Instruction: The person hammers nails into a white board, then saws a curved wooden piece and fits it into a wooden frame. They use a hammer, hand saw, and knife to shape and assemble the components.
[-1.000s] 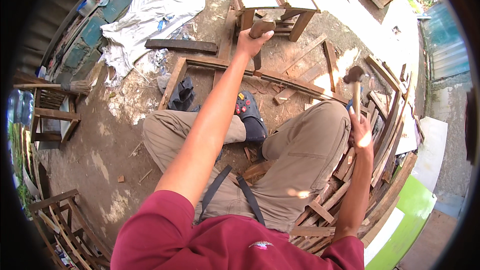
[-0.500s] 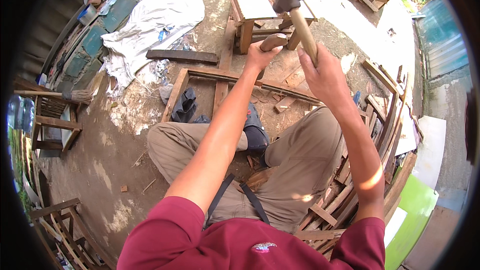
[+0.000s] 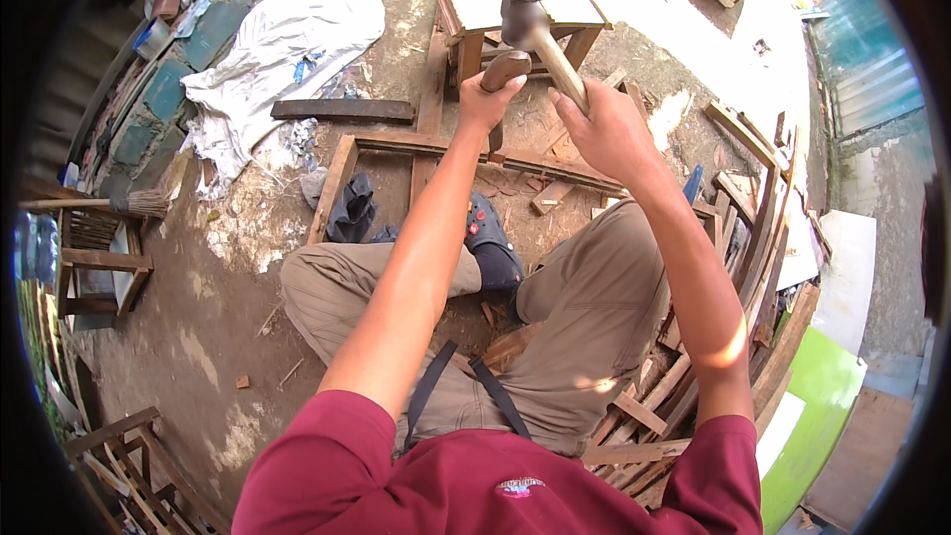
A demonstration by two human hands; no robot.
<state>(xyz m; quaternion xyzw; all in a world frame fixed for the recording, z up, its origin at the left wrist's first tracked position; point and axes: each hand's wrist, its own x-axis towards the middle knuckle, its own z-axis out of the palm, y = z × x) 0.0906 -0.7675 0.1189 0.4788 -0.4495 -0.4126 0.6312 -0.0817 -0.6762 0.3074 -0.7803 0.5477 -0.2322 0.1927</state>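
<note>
While one hammer rises, two hands grip.

Dirt floor carries wooden frame, white cloth, offcuts.

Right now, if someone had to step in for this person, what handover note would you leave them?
Left hand: closed around the wooden handle of a chisel-like tool, held upright with its tip on the wooden frame lying on the ground.
Right hand: grips the hammer by its wooden shaft, head raised just above the tool's top end.
Person sits on the ground, one foot in a dark shoe inside the frame; a small wooden stool stands beyond it.
Done: tool is set on the frame's rail.
Left: cannot tell how deep the cut is; the spot is hidden behind the left hand.
</note>
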